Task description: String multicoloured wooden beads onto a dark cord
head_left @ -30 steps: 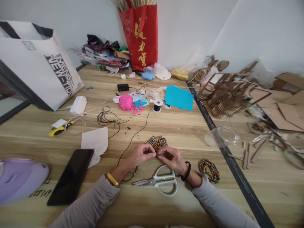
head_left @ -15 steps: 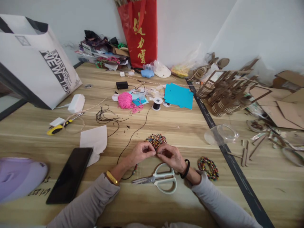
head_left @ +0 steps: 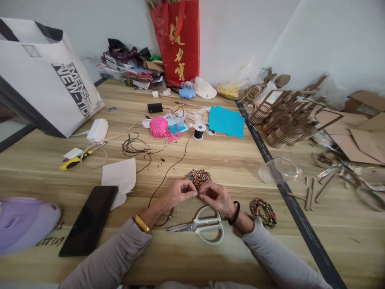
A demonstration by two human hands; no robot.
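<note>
L hand (head_left: 179, 193) & R hand (head_left: 217, 198) meet near the front edge of the desk (head_left: 240, 160), fingertips pinched tight together on the black cord (head_left: 168, 170) and prob. one tiny bead, too small to see for sure. The cord runs from the hands back to the spool (head_left: 199, 131) mid-desk. The bead pile (head_left: 197, 177) sits just behind the hands, touching or almost.

What could go wrong:
- Bead is tiny & round. A loose pinch, and it could drop & roll off.
- A knuckle could bump the pile, so beads scatter.
- Scissors (head_left: 202, 228) lie just in front of the wrists, blades to the left. An arm pulled back fast could hit them.
- A hard tug on the cord may drag the spool over.
</note>
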